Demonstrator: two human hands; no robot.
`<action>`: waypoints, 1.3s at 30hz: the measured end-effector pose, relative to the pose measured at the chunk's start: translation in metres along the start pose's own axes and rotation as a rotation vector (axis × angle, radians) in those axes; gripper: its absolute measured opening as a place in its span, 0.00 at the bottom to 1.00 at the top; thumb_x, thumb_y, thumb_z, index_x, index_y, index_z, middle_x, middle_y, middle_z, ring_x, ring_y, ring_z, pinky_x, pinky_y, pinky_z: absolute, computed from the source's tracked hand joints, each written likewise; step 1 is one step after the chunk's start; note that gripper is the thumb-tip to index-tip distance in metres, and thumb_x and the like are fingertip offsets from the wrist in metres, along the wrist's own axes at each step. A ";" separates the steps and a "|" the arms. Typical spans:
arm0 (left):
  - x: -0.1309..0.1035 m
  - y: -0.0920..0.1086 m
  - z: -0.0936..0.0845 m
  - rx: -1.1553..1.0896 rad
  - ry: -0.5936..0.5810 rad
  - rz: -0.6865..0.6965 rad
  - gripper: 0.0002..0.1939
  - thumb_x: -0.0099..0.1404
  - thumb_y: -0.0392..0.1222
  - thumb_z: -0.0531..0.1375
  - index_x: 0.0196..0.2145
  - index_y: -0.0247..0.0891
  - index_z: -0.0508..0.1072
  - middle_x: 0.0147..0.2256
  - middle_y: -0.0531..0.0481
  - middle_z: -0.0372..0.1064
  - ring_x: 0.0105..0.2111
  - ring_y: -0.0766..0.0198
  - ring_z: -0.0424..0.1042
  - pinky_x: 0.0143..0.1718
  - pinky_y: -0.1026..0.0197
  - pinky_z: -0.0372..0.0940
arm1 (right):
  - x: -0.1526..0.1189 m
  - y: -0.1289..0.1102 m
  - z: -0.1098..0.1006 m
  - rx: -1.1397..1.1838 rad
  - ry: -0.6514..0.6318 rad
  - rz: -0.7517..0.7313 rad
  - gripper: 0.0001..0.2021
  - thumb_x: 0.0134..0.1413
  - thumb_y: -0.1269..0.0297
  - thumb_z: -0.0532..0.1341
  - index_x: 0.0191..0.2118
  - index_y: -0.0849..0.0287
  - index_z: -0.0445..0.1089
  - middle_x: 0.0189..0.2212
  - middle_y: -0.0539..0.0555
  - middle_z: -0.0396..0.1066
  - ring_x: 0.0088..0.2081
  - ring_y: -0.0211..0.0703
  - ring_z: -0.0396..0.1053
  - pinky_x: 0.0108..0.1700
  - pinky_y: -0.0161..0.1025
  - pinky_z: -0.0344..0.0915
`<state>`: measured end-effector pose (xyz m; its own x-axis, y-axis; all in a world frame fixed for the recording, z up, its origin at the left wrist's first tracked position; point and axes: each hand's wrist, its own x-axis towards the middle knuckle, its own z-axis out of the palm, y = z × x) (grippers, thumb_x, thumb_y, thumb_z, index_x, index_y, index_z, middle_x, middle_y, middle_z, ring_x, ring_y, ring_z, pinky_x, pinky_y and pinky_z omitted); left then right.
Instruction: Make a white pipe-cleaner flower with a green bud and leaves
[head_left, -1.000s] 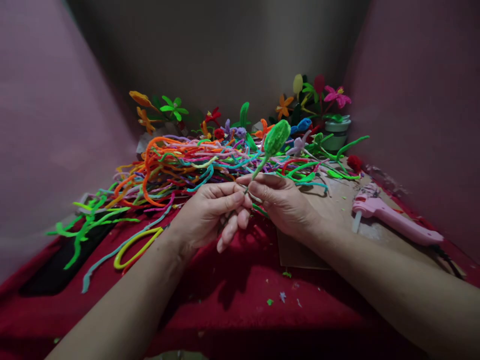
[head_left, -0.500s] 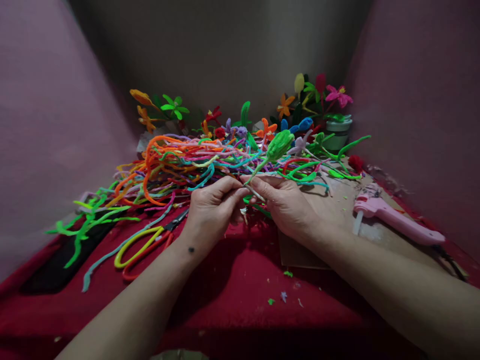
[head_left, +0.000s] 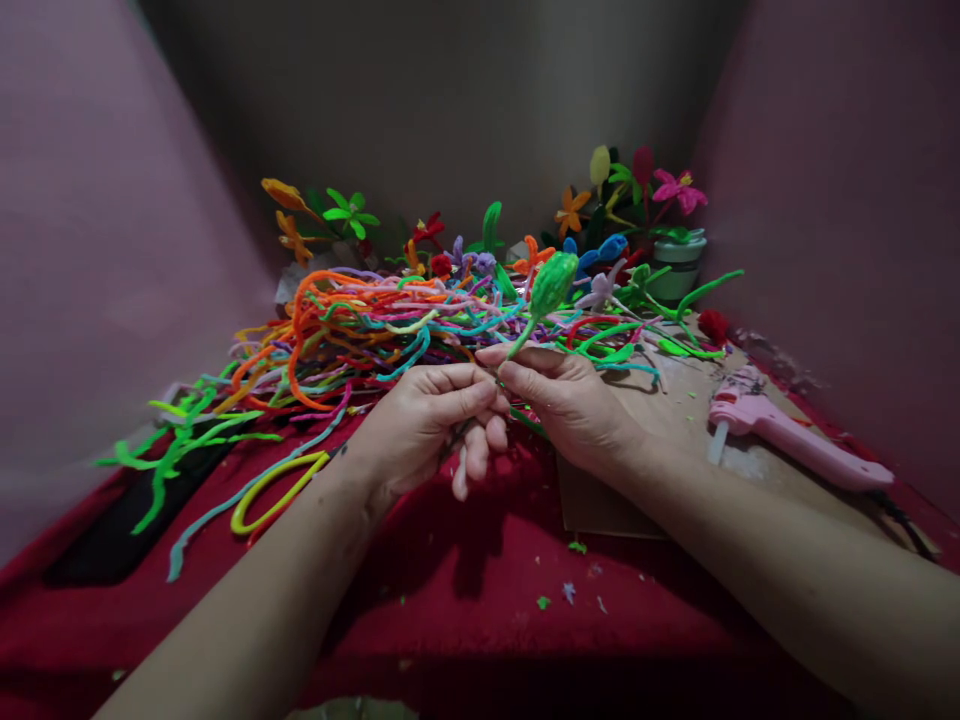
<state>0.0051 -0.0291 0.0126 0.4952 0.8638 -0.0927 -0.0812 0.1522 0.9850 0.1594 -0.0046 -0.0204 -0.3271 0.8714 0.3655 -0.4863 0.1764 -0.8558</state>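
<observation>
A green pipe-cleaner bud [head_left: 552, 283] on a thin stem rises tilted to the upper right above my hands. My right hand [head_left: 571, 402] pinches the stem just below the bud between thumb and forefinger. My left hand [head_left: 430, 420] grips the lower part of the same stem, its fingers curled and touching the right hand's fingertips. Both hands hover over a red cloth [head_left: 480, 590], in front of a big heap of coloured pipe cleaners [head_left: 360, 325].
A pink glue gun [head_left: 787, 438] lies on a brown board [head_left: 675, 400] at the right. Finished pipe-cleaner flowers stand in a small pot [head_left: 679, 262] at the back right, others [head_left: 322, 218] at the back left. Yellow-handled scissors [head_left: 266, 492] lie left of my wrist.
The bud has tipped more upright and my left hand has rolled over the stem, covering the scissors' blades that showed half a second ago.
</observation>
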 end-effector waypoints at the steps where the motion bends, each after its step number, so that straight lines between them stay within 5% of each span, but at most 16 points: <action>1: 0.000 0.001 0.000 -0.009 -0.033 -0.011 0.08 0.61 0.42 0.56 0.29 0.33 0.68 0.21 0.51 0.70 0.10 0.69 0.65 0.07 0.69 0.59 | 0.000 -0.001 0.001 0.002 -0.003 -0.007 0.06 0.47 0.67 0.64 0.33 0.53 0.76 0.29 0.47 0.74 0.33 0.36 0.68 0.42 0.38 0.63; 4: 0.001 0.002 0.002 0.062 -0.011 0.023 0.10 0.62 0.44 0.55 0.29 0.33 0.68 0.21 0.51 0.71 0.11 0.70 0.65 0.10 0.69 0.59 | -0.001 0.000 0.002 0.037 0.004 -0.016 0.04 0.47 0.68 0.64 0.30 0.54 0.76 0.27 0.47 0.73 0.32 0.36 0.69 0.40 0.38 0.63; 9: 0.005 -0.003 0.012 0.483 0.374 0.254 0.07 0.54 0.40 0.62 0.28 0.34 0.69 0.22 0.55 0.67 0.16 0.73 0.64 0.17 0.70 0.60 | 0.000 0.004 0.002 0.079 0.137 0.009 0.01 0.42 0.66 0.67 0.26 0.53 0.75 0.27 0.46 0.73 0.32 0.37 0.68 0.36 0.38 0.63; 12: 0.005 -0.007 0.014 0.618 0.476 0.336 0.06 0.54 0.39 0.61 0.25 0.34 0.69 0.17 0.58 0.63 0.16 0.74 0.61 0.17 0.71 0.58 | 0.000 0.005 0.001 0.044 0.128 0.038 0.03 0.43 0.64 0.66 0.28 0.53 0.76 0.30 0.48 0.74 0.35 0.39 0.68 0.37 0.38 0.63; 21: 0.001 0.002 0.012 0.202 0.284 0.203 0.06 0.57 0.36 0.59 0.24 0.34 0.66 0.19 0.56 0.66 0.13 0.70 0.65 0.13 0.68 0.63 | 0.002 0.002 -0.001 0.072 -0.038 0.080 0.09 0.48 0.60 0.63 0.35 0.55 0.76 0.29 0.49 0.72 0.31 0.38 0.68 0.39 0.39 0.62; 32: 0.001 -0.001 0.003 -0.193 -0.063 -0.043 0.08 0.60 0.40 0.57 0.26 0.33 0.68 0.17 0.55 0.68 0.05 0.73 0.57 0.03 0.70 0.54 | 0.001 0.002 -0.003 0.030 -0.077 0.053 0.08 0.48 0.63 0.64 0.36 0.54 0.76 0.24 0.48 0.72 0.31 0.37 0.69 0.44 0.40 0.62; 36: 0.002 0.000 0.003 -0.103 -0.043 -0.034 0.10 0.60 0.43 0.56 0.28 0.33 0.69 0.17 0.55 0.67 0.07 0.74 0.56 0.05 0.71 0.53 | 0.000 0.001 0.000 0.051 -0.034 0.049 0.05 0.47 0.63 0.64 0.32 0.55 0.76 0.23 0.48 0.71 0.30 0.38 0.68 0.43 0.41 0.63; 39: 0.002 0.000 0.007 0.192 0.138 0.089 0.10 0.59 0.45 0.58 0.29 0.34 0.69 0.20 0.54 0.68 0.13 0.73 0.62 0.13 0.70 0.58 | -0.001 0.001 0.000 -0.004 0.036 0.026 0.05 0.47 0.62 0.64 0.30 0.55 0.76 0.25 0.49 0.72 0.30 0.39 0.68 0.41 0.40 0.63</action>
<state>0.0122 -0.0313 0.0133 0.3694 0.9292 -0.0103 0.0530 -0.0100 0.9985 0.1588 -0.0051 -0.0217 -0.3105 0.8915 0.3299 -0.4750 0.1551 -0.8662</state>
